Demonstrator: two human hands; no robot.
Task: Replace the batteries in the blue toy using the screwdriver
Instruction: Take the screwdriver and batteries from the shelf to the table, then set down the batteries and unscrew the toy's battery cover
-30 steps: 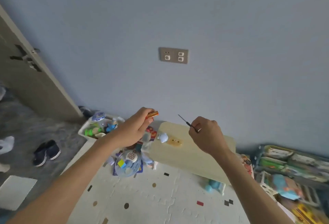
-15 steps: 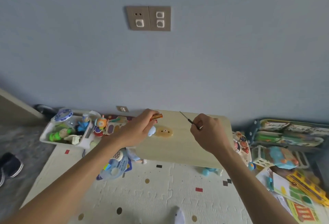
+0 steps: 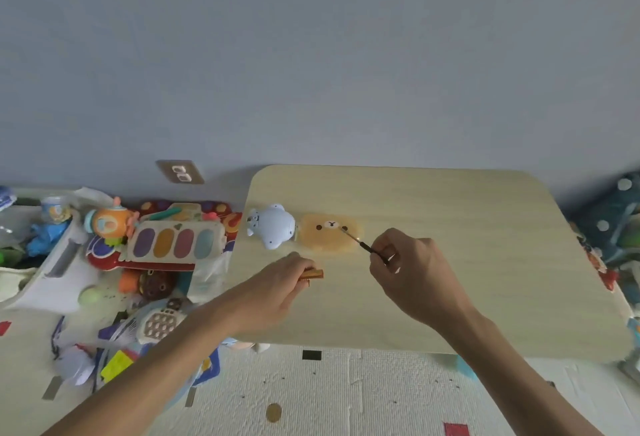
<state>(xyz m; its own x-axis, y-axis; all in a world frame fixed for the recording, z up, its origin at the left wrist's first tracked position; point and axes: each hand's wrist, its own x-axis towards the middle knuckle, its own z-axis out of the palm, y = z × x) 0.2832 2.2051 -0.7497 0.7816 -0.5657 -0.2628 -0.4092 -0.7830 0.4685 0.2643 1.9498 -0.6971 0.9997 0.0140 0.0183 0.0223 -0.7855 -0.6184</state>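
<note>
A pale blue animal-shaped toy (image 3: 273, 226) lies near the far left corner of a low light-wood table (image 3: 467, 273), touching a tan bear-face pad (image 3: 329, 238) on its right. My left hand (image 3: 277, 292) rests low over the table in front of the toy, shut on orange-gold batteries (image 3: 312, 274) whose ends stick out to the right. My right hand (image 3: 412, 274) hovers right of the pad and pinches a thin black screwdriver (image 3: 358, 243), its tip pointing up-left over the pad's edge.
Many colourful toys crowd the floor left of the table, among them a xylophone-like toy (image 3: 173, 243) and a white bin (image 3: 45, 262). A cream foam mat (image 3: 329, 397) covers the floor in front. More toys (image 3: 620, 228) lie at the right edge. A blue wall stands behind.
The camera has tilted down and come closer to the table. Both hands have lowered toward the tabletop, the left one with the batteries coming down in front of the blue toy.
</note>
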